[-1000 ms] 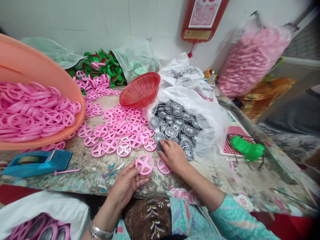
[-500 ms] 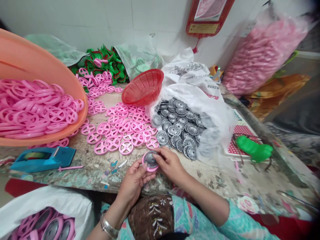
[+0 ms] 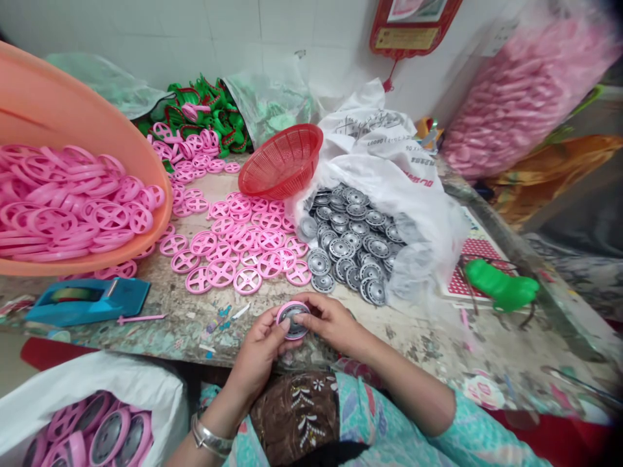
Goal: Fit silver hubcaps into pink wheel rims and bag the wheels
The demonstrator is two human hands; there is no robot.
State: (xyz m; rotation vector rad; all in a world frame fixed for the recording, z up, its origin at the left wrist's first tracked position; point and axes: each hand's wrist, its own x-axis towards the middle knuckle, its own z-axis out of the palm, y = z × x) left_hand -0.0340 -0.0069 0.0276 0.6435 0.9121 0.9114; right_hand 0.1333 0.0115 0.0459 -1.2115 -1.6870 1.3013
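Between both hands, just above the table's front edge, is a pink toy wheel (image 3: 294,319) with a grey disc seated inside its rim. My left hand (image 3: 260,340) grips the wheel from the left, thumb on its face. My right hand (image 3: 328,321) holds it from the right, with the thumb pressed on the grey disc. Many loose pink spoked wheels (image 3: 248,280) lie beyond my hands. To their right, a heap of grey discs (image 3: 355,240) spills from a white plastic bag (image 3: 428,227).
An orange basin (image 3: 146,243) of pink wheels stands left, near a blue tape dispenser (image 3: 90,301). Below it, a white sack (image 3: 160,389) holds pink wheels with grey discs. A red basket (image 3: 282,162) sits behind. A green plastic piece (image 3: 501,285) lies right.
The grey disc, tilted in the pink rim before, now sits flatter within it. Both hands stay on the wheel, and the whole view has shifted slightly.
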